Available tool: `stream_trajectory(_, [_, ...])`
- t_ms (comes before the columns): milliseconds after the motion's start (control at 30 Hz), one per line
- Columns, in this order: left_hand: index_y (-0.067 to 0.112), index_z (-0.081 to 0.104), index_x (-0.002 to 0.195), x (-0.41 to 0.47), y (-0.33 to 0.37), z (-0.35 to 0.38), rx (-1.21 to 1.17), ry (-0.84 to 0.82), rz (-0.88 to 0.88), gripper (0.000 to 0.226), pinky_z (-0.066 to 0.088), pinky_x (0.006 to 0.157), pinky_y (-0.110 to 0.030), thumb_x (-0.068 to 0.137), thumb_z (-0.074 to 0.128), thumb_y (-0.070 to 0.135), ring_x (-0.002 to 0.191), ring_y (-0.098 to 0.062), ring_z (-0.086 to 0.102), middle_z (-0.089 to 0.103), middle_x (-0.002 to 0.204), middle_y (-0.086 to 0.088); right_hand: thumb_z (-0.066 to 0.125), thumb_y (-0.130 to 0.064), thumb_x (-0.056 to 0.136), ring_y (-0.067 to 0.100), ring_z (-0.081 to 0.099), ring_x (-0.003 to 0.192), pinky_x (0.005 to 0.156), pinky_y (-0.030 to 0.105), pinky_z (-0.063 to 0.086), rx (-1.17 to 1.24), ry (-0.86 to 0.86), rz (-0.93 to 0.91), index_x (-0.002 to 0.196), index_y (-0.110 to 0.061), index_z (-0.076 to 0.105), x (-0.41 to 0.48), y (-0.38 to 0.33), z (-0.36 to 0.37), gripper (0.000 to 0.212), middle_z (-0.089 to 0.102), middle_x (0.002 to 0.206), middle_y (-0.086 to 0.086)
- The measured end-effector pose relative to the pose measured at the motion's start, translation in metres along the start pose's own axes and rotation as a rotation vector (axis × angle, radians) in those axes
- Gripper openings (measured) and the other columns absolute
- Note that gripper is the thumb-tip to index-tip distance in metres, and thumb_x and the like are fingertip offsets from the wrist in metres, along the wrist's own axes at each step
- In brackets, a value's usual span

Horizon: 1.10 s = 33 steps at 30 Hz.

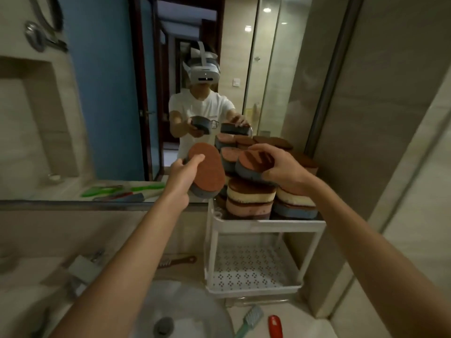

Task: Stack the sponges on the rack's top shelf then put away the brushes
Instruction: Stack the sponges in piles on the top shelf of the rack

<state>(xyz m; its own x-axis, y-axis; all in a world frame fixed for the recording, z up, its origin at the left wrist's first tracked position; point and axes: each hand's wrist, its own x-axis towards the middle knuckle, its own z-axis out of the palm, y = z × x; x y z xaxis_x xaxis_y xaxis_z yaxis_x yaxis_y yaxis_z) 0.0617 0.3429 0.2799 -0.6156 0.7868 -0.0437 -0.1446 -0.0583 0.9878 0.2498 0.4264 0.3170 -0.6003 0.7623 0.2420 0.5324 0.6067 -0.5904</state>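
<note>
You face a wide mirror (pixel 268 69) on beige tiled walls (pixel 390 106) — a blue door (pixel 102 93) and ceiling spotlights (pixel 267 10) reflected.

Layered sponges (pixel 251 195) stacked on white rack (pixel 268 222) top shelf, brushes (pixel 253 314) lying below

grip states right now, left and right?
Left grip: holding a rust-topped sponge, clear of the rack.
Right grip: holding a second sponge over the stack on the top shelf.
</note>
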Motion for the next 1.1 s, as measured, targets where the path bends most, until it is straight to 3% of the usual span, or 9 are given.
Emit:
stream_trajectory(133, [0.011, 0.052, 0.126, 0.003, -0.008, 0.008, -0.009, 0.049, -0.061, 0.05, 0.046, 0.095, -0.035, 0.085, 0.061, 0.038, 0.112, -0.024, 0.057, 0.06, 0.125, -0.008, 0.061, 0.004, 0.073, 0.012, 0.043, 0.114, 0.09, 0.03, 0.042, -0.024, -0.098, -0.064, 0.133, -0.026, 0.043, 0.006, 0.005, -0.005, 0.069, 0.047, 0.128, -0.001])
stream_trajectory(400, [0.009, 0.053, 0.123, 0.007, -0.014, 0.013, 0.003, 0.067, -0.081, 0.044, 0.042, 0.083, -0.031, 0.088, 0.057, 0.036, 0.097, -0.019, 0.055, 0.06, 0.108, -0.004, 0.057, 0.006, 0.071, 0.005, 0.043, 0.105, 0.076, 0.016, 0.037, -0.106, -0.089, -0.199, 0.128, -0.023, 0.052, 0.009, 0.009, -0.003, 0.065, 0.047, 0.112, -0.009])
stream_trajectory(500, [0.011, 0.05, 0.128, 0.009, -0.019, 0.013, 0.0, 0.051, -0.113, 0.049, 0.046, 0.088, -0.033, 0.087, 0.059, 0.038, 0.106, -0.022, 0.057, 0.06, 0.121, -0.007, 0.057, 0.007, 0.07, 0.005, 0.044, 0.106, 0.081, 0.017, 0.034, -0.133, -0.101, -0.195, 0.127, -0.024, 0.054, 0.008, 0.01, 0.001, 0.066, 0.052, 0.119, -0.005])
stream_trajectory(667, [0.013, 0.049, 0.129, 0.011, -0.022, 0.013, -0.039, 0.027, -0.121, 0.05, 0.046, 0.092, -0.035, 0.086, 0.059, 0.037, 0.105, -0.021, 0.056, 0.06, 0.122, -0.008, 0.055, 0.005, 0.07, 0.021, 0.048, 0.119, 0.087, 0.022, 0.036, -0.171, -0.104, -0.176, 0.129, -0.026, 0.053, 0.013, 0.012, 0.007, 0.066, 0.053, 0.13, 0.007])
stream_trajectory(800, [0.013, 0.051, 0.126, 0.009, -0.011, 0.011, -0.113, 0.046, -0.071, 0.046, 0.047, 0.076, -0.03, 0.086, 0.06, 0.034, 0.097, -0.019, 0.058, 0.062, 0.117, -0.006, 0.057, 0.003, 0.069, 0.02, 0.049, 0.116, 0.087, 0.022, 0.035, -0.156, -0.049, -0.185, 0.123, -0.023, 0.059, 0.01, 0.014, 0.008, 0.06, 0.054, 0.125, 0.006])
stream_trajectory(900, [0.014, 0.049, 0.12, 0.005, 0.006, 0.012, -0.157, 0.059, 0.025, 0.045, 0.044, 0.064, -0.027, 0.083, 0.063, 0.035, 0.088, -0.014, 0.057, 0.06, 0.107, -0.003, 0.055, -0.011, 0.067, 0.017, 0.05, 0.116, 0.097, 0.028, 0.04, -0.024, 0.107, -0.208, 0.119, -0.017, 0.059, 0.003, 0.008, 0.006, 0.052, 0.055, 0.123, 0.002])
stream_trajectory(1033, [0.01, 0.045, 0.118, -0.007, 0.031, 0.032, -0.224, -0.008, 0.141, 0.049, 0.051, 0.082, -0.031, 0.08, 0.067, 0.032, 0.098, -0.015, 0.059, 0.06, 0.112, -0.005, 0.065, -0.016, 0.078, 0.015, 0.053, 0.111, 0.095, 0.03, 0.045, 0.178, 0.186, -0.275, 0.11, -0.016, 0.051, -0.006, -0.012, -0.002, 0.035, 0.057, 0.116, -0.001])
stream_trajectory(1100, [0.013, 0.045, 0.11, -0.013, 0.039, 0.045, -0.202, -0.032, 0.179, 0.038, 0.051, 0.078, -0.028, 0.082, 0.066, 0.029, 0.095, -0.013, 0.06, 0.06, 0.107, -0.005, 0.071, -0.021, 0.076, 0.018, 0.054, 0.108, 0.094, 0.035, 0.049, 0.143, 0.142, -0.295, 0.109, -0.015, 0.046, -0.008, -0.02, -0.007, 0.041, 0.056, 0.114, 0.002])
